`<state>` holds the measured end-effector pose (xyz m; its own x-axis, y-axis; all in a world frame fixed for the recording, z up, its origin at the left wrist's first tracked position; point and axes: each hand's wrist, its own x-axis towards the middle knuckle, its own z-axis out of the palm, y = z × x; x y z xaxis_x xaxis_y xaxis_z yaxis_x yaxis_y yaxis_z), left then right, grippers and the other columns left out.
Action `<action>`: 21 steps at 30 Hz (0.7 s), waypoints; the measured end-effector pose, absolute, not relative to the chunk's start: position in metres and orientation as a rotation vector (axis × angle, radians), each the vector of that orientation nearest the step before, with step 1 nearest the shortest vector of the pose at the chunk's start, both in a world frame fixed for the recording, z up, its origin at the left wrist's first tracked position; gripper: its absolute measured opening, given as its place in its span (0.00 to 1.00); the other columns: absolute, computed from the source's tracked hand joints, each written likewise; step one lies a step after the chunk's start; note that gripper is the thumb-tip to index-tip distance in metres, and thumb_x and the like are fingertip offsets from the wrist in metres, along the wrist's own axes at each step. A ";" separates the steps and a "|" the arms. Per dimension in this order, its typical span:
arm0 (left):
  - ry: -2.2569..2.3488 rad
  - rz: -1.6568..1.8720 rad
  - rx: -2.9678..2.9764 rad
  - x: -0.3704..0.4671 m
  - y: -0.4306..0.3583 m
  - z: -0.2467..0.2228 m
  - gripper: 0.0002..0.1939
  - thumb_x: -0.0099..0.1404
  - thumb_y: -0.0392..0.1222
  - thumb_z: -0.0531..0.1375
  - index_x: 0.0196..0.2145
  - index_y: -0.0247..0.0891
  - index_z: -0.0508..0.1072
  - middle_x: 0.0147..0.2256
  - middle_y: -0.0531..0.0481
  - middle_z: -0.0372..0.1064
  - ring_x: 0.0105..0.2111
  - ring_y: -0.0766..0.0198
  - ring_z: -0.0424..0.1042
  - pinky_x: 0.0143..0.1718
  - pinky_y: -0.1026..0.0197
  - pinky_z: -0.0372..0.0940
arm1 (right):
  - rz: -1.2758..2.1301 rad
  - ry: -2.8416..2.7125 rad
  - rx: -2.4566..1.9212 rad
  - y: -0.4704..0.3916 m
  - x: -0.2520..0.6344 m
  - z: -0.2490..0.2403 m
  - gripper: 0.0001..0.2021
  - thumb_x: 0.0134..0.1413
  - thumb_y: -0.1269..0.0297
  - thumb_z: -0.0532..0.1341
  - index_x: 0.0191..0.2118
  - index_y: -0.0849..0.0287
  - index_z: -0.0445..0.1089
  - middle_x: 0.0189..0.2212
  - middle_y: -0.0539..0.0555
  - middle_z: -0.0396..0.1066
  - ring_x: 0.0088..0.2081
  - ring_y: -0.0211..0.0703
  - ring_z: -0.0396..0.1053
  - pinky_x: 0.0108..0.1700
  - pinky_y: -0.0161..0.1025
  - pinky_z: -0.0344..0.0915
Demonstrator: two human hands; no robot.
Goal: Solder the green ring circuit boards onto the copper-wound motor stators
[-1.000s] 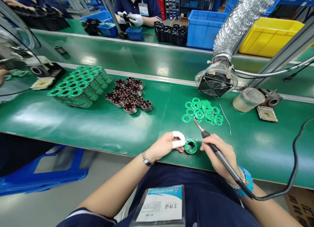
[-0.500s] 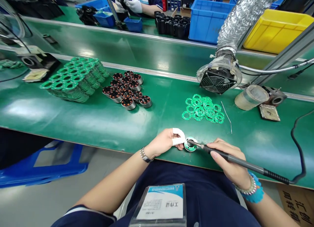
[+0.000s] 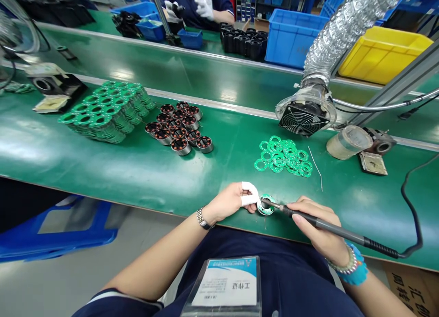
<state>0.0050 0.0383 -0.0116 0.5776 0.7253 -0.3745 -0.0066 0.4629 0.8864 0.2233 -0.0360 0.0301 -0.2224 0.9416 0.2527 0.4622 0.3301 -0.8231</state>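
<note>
My left hand (image 3: 231, 200), with white covers on thumb and index finger, pinches the left edge of a motor stator (image 3: 266, 211) topped by a green ring circuit board. The stator sits near the bench's front edge. My right hand (image 3: 318, 223) is wrapped round a soldering iron (image 3: 346, 234), pen-like. Its tip reaches over the ring's upper left part, close by my left fingertips; whether it touches is too small to tell. Beyond my hands lies a loose pile of green ring boards (image 3: 284, 156), with a thin bent wire (image 3: 316, 168) to its right.
Several copper-wound stators (image 3: 178, 129) stand left of centre, beside stacked green boards (image 3: 106, 111). A fume fan (image 3: 301, 118) hangs from a foil duct at the back right, near a round pot (image 3: 348, 142). The iron's cable (image 3: 409, 200) loops at right. A co-worker's gloved hands (image 3: 204, 8) show opposite.
The view has shifted slightly. Both my hands keep their grips, and the iron's tip stays at the ring board's upper left. The co-worker's gloved hands have moved apart.
</note>
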 end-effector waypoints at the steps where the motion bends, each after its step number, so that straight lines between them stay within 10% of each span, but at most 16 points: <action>1: 0.855 0.526 0.998 0.005 0.038 -0.012 0.09 0.52 0.41 0.64 0.26 0.32 0.70 0.20 0.52 0.69 0.21 0.69 0.69 0.28 0.66 0.64 | 0.787 -1.831 -1.238 -0.035 0.223 0.030 0.10 0.53 0.72 0.59 0.40 0.57 0.72 0.29 0.52 0.71 0.31 0.39 0.68 0.33 0.37 0.65; 21: 0.875 0.499 1.034 0.006 0.038 -0.010 0.11 0.54 0.43 0.63 0.27 0.32 0.68 0.20 0.52 0.68 0.21 0.70 0.68 0.29 0.65 0.64 | 0.820 -2.187 -1.108 -0.001 0.205 0.017 0.18 0.54 0.68 0.60 0.51 0.57 0.61 0.43 0.57 0.70 0.43 0.43 0.70 0.44 0.39 0.68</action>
<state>0.0055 0.0380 -0.0104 0.5746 0.7222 -0.3850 0.0362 0.4475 0.8935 0.2046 -0.0007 0.0165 -0.5095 0.8380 0.1954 0.5029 0.4743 -0.7226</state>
